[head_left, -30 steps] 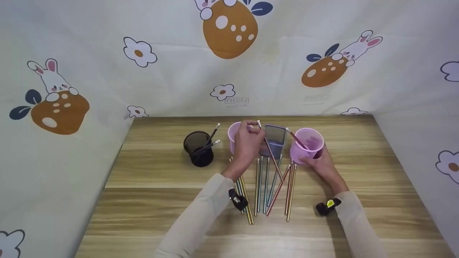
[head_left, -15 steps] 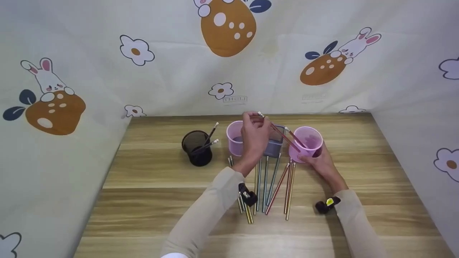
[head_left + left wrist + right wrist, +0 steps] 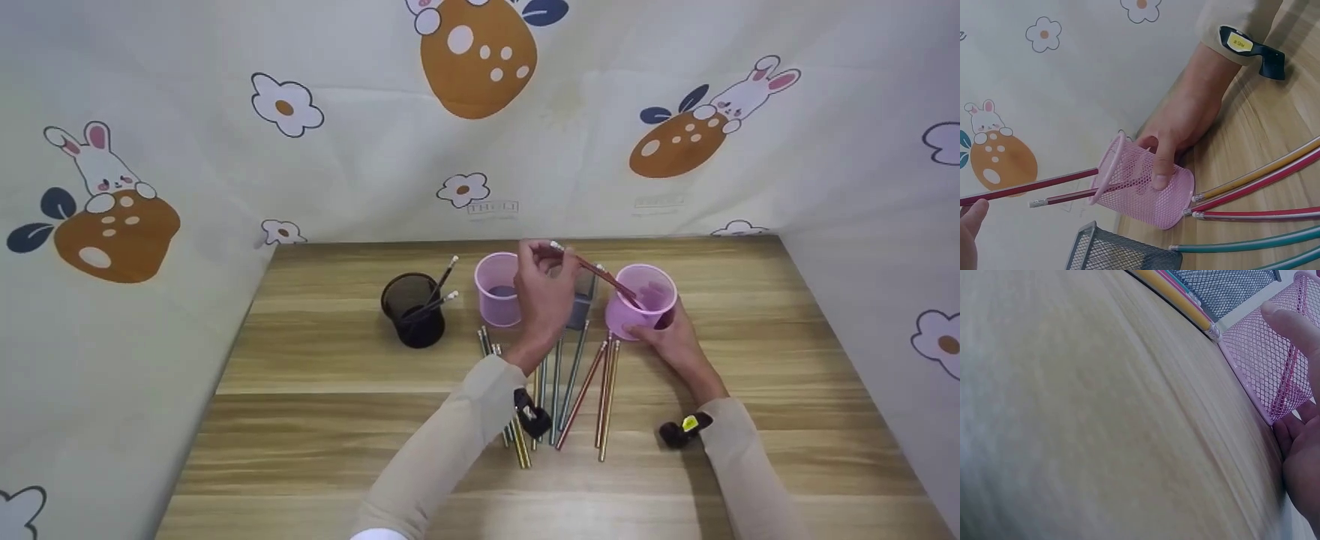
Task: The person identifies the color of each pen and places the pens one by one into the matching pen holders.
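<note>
My left hand (image 3: 546, 292) pinches a red pencil (image 3: 1033, 186) near its white eraser end. That pencil slants down to the right, its other end inside the mouth of a pink mesh pencil cup (image 3: 624, 316). Another red pencil (image 3: 1067, 197) leans in the same cup, eraser end sticking out. My right hand (image 3: 679, 352) holds the cup from the right side, thumb (image 3: 1163, 166) across the front of the mesh. Just in front of the cup lie red pencils (image 3: 581, 396) and a yellow pencil (image 3: 610, 405), eraser ends toward it.
A second pink mesh cup (image 3: 499, 311) and a grey-blue square mesh holder (image 3: 1123, 256) stand left of the held cup. Farther left, a black mesh cup (image 3: 421, 334) bears two dark pencils. Teal pencils (image 3: 574, 375) and yellow pencils (image 3: 523, 450) lie on the wooden table (image 3: 300, 450).
My left hand has moved right with the red pencil, tilting it flatter and bringing its lower end up into the pink cup's mouth. My right hand stays on the cup.
</note>
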`<state>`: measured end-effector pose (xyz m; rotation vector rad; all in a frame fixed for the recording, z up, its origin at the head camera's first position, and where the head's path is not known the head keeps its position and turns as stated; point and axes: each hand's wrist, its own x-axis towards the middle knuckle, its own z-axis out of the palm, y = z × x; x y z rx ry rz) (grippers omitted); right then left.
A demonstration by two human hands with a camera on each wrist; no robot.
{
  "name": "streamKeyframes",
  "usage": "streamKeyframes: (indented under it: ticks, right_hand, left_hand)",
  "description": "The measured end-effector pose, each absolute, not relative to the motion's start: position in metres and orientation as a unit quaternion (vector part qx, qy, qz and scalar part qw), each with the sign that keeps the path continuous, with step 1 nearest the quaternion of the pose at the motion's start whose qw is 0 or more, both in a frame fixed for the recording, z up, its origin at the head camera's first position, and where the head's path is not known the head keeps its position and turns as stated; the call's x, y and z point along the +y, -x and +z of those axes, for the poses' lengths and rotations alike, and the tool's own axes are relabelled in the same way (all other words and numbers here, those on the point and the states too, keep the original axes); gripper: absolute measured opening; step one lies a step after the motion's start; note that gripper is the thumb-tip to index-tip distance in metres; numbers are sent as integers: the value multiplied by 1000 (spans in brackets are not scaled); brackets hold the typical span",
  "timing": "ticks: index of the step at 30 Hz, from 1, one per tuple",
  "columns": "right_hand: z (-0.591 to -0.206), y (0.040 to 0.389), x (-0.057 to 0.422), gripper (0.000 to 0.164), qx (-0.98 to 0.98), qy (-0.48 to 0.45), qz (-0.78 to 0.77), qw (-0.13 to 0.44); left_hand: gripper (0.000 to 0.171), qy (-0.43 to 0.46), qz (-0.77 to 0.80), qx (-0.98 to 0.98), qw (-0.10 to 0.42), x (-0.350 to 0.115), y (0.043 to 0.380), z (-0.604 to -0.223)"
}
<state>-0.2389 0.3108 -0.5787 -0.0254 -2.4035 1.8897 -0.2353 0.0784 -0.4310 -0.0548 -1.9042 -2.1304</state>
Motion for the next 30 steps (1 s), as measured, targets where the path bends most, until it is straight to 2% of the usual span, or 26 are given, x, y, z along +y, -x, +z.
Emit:
streamKeyframes:
  ticks: [5, 13, 25, 30]
  right_hand:
    - [-563, 233, 306, 88, -788, 11, 615, 31]
    - [-545, 224, 299, 88, -796, 14, 605, 25]
    - [-545, 226, 301, 91, -803, 18, 595, 21]
    - [-566, 236, 307, 92, -798, 25, 602, 23]
  left_hand:
    - [20, 34, -718, -675, 168, 86, 234, -442]
    - [17, 61, -683, -707, 175, 98, 229, -459]
    - [13, 122, -620, -756, 170, 106, 226, -465]
    - [11, 109, -589, -785, 160, 109, 222, -471]
